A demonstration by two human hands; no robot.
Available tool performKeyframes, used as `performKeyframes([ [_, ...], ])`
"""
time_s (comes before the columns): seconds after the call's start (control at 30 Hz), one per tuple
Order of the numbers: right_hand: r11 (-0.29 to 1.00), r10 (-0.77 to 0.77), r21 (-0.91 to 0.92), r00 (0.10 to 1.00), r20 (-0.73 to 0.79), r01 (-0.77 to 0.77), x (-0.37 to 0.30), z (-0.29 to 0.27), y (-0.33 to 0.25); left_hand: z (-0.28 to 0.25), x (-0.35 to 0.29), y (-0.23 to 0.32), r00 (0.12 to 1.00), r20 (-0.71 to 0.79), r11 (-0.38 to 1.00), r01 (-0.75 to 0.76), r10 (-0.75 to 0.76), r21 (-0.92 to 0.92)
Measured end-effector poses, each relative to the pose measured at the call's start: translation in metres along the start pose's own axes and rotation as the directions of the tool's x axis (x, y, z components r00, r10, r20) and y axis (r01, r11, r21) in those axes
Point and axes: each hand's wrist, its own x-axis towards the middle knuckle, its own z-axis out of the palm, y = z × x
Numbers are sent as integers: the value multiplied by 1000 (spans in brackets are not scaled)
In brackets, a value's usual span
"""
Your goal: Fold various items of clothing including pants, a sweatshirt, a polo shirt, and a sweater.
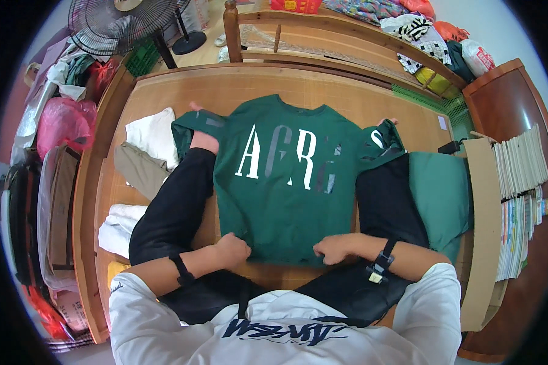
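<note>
A dark green sweatshirt (280, 216) with large white and dark printing lies spread between my legs, its neckline away from me. My left hand (232, 250) is closed on the left corner of its hem. The hem's right corner is pinched by my right hand (333, 248), with the fingers curled in. The cloth between the hands is fairly flat, with soft folds near the left side. Its left sleeve lies out by my left foot, and the right sleeve rests bunched over my right lower leg.
White and brown folded clothes (145, 146) lie left, with another white bundle (122, 226) nearer. A green cushion-like bundle (439, 201) and a cardboard box (484, 243) of books stand right. A fan (125, 24) is far left. Wooden rails (347, 27) edge the board.
</note>
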Motion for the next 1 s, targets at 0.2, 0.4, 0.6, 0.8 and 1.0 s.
performKeyframes([
  [0.2,1000,9,-12,1000,-21,-9,25,34,4,25,18,-7,987,158,978,65,-34,-196],
  [0.4,975,103,172,975,199,-139,47,39,12,-20,16,-44,984,166,888,130,-61,-441],
  [0.6,813,190,449,898,397,-370,54,41,36,-38,22,-186,277,-608,668,266,-744,-695],
  [0.8,746,52,562,872,486,-358,71,27,47,15,15,-320,-177,-23,38,-82,-984,-996],
  [1.0,624,58,655,861,506,-427,64,32,59,-15,31,-328,230,52,-174,-549,-972,-818],
])
